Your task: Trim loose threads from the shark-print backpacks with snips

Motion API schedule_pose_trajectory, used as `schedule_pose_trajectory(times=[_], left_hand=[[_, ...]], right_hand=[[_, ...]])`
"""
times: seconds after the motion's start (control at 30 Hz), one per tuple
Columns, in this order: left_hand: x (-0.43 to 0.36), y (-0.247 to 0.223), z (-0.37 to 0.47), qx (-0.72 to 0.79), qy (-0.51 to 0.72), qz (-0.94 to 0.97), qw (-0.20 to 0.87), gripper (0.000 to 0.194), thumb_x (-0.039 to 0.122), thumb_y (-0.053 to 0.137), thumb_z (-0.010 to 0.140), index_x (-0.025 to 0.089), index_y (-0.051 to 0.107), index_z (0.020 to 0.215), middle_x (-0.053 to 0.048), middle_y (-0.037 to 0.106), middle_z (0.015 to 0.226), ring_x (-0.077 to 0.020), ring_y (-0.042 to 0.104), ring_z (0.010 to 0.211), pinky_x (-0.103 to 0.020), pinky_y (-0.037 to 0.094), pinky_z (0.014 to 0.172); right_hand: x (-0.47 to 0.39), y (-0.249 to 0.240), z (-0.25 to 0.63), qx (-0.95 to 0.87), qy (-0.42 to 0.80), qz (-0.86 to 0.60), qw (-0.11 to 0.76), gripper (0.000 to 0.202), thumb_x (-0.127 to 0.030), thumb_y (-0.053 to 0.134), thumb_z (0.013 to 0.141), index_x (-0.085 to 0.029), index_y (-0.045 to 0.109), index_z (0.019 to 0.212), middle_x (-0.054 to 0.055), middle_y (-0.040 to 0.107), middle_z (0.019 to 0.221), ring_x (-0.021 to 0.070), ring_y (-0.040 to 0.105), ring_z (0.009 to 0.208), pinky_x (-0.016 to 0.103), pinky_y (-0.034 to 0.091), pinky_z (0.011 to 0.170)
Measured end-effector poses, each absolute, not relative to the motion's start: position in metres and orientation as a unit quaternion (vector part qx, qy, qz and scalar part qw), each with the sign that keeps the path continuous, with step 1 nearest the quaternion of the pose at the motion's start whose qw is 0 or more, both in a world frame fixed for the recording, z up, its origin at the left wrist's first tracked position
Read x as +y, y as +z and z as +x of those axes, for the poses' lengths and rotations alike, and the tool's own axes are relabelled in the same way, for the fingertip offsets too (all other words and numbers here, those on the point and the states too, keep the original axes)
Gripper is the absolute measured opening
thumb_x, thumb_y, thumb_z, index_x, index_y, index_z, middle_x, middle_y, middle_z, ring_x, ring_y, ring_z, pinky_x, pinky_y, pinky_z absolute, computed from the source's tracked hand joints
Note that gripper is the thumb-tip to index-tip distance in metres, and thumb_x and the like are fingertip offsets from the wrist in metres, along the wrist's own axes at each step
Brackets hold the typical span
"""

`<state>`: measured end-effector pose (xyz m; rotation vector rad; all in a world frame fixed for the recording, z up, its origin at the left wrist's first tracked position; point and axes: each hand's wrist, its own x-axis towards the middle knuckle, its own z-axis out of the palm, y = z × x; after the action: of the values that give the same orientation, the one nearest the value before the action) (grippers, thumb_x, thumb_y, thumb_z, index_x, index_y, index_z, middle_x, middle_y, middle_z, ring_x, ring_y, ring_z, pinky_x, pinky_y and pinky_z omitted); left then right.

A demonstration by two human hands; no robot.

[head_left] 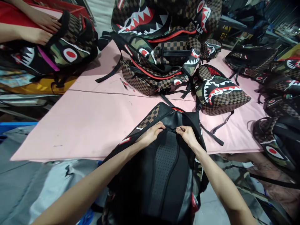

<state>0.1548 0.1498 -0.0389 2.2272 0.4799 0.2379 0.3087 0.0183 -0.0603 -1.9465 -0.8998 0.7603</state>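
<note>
The black backpack (164, 162) lies back-panel up in front of me, its lower part hanging off the near edge of the pink table (93, 125) toward my body, its top end resting on the tabletop. My left hand (151, 133) and my right hand (187, 135) meet at the top of the padded mesh back, just below the curved upper edge. Both are closed in a pinch: thumb and fingertips of each hand nip the fabric or a small pull at the seam there, the two pinches nearly touching. What exactly sits between the fingers is too small for me to tell.

As for progress, I judge this bag to be in the middle of handling: it is laid flat and I am working only at its top seam, with its straps (212, 132) trailing loose to the right of my right hand.

Beyond my hands, farther across the table, stands a pile of backpacks (161, 53) with checkered and shark-mouth prints. One shark-mouth backpack (220, 93) lies alone beyond and to the right of my grip. More bags (276, 137) crowd the far right edge. Far off to the left, another person's hands (39, 26) rest on a camouflage backpack (63, 50).
</note>
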Motion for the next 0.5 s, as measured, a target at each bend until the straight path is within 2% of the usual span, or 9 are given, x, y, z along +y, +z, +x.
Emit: schedule_pose_trajectory(times=[0.1, 0.2, 0.27, 0.37, 0.43, 0.5], left_hand=[[0.14, -0.038, 0.165, 0.151, 0.086, 0.922, 0.347, 0.028, 0.029, 0.051, 0.082, 0.023, 0.058, 0.109, -0.003, 0.058, 0.108, -0.0178, 0.05, 0.105, -0.028, 0.04, 0.092], [0.148, -0.031, 0.18, 0.168, 0.057, 0.928, 0.329, 0.022, 0.03, 0.048, 0.084, 0.023, 0.065, 0.097, -0.002, 0.064, 0.096, -0.0182, 0.053, 0.097, -0.027, 0.042, 0.086], [0.173, -0.022, 0.184, 0.257, 0.073, 0.901, 0.343, 0.027, 0.027, 0.04, 0.086, 0.02, 0.066, 0.087, -0.002, 0.067, 0.09, -0.0165, 0.057, 0.087, -0.026, 0.043, 0.081], [0.22, -0.007, 0.173, 0.358, 0.045, 0.864, 0.352, 0.027, 0.033, 0.044, 0.081, 0.017, 0.065, 0.076, -0.002, 0.067, 0.077, -0.0174, 0.059, 0.076, -0.025, 0.043, 0.072], [0.237, -0.004, 0.158, 0.328, -0.022, 0.858, 0.394, 0.025, 0.034, 0.048, 0.078, 0.016, 0.064, 0.072, -0.001, 0.066, 0.07, -0.0164, 0.059, 0.072, -0.024, 0.042, 0.069], [0.235, -0.01, 0.145, 0.289, -0.044, 0.853, 0.433, 0.024, 0.033, 0.045, 0.078, 0.017, 0.063, 0.074, 0.001, 0.066, 0.074, -0.0148, 0.058, 0.073, -0.023, 0.042, 0.071]], right_hand=[[0.025, -0.061, 0.321, -0.325, 0.358, -0.746, 0.458, 0.022, -0.035, 0.057, 0.069, -0.013, 0.059, 0.064, 0.0, 0.057, 0.06, 0.013, 0.051, 0.059, 0.024, 0.037, 0.06], [0.025, -0.059, 0.324, -0.328, 0.363, -0.742, 0.459, 0.023, -0.036, 0.058, 0.067, -0.014, 0.059, 0.062, -0.001, 0.055, 0.058, 0.0119, 0.049, 0.057, 0.024, 0.037, 0.059], [0.021, -0.057, 0.322, -0.334, 0.362, -0.741, 0.456, 0.022, -0.035, 0.059, 0.067, -0.014, 0.059, 0.062, -0.001, 0.056, 0.059, 0.0128, 0.05, 0.059, 0.025, 0.037, 0.06], [0.011, -0.056, 0.315, -0.393, 0.31, -0.748, 0.436, 0.018, -0.031, 0.057, 0.073, -0.014, 0.063, 0.068, 0.002, 0.062, 0.07, 0.0155, 0.056, 0.068, 0.026, 0.04, 0.065], [0.003, -0.057, 0.309, -0.471, 0.235, -0.747, 0.406, 0.017, -0.023, 0.052, 0.079, -0.016, 0.067, 0.078, 0.004, 0.064, 0.082, 0.0161, 0.059, 0.076, 0.026, 0.042, 0.069], [-0.004, -0.058, 0.303, -0.535, 0.172, -0.738, 0.375, 0.023, -0.015, 0.046, 0.081, -0.018, 0.068, 0.088, 0.004, 0.064, 0.09, 0.0149, 0.06, 0.08, 0.024, 0.043, 0.07]])
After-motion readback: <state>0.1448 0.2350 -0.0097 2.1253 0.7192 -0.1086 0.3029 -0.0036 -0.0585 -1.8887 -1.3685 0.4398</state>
